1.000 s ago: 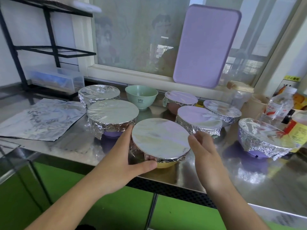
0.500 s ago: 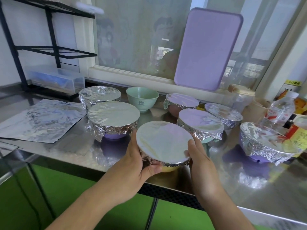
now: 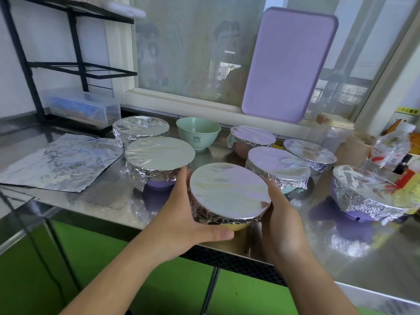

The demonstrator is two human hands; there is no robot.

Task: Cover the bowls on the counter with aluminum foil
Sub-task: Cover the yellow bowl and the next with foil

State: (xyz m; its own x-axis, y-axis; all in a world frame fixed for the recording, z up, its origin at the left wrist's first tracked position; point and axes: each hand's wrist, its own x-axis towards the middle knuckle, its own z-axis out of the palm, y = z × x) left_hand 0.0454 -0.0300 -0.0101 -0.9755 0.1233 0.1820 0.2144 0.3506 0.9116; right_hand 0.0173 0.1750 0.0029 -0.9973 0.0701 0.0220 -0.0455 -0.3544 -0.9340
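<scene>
Foil, crinkled and spare, lies as a loose sheet at the left of the steel worktop, below a black rack and a clear plastic box. Next come two wrapped bowls and, behind them by the window sill, the one mint-green bowl not yet covered. Near the front edge, the left hand and right hand are clamped on either side of the yellow bowl, fingers curled round its foil skirt, thumb under the rim. I judge the step is crimping: press the skirt snug all round while keeping the flat top taut, and avoid tearing it. Rightward sit four more covered bowls, a lilac cutting board leaning on the window, then bottles at the far right.
</scene>
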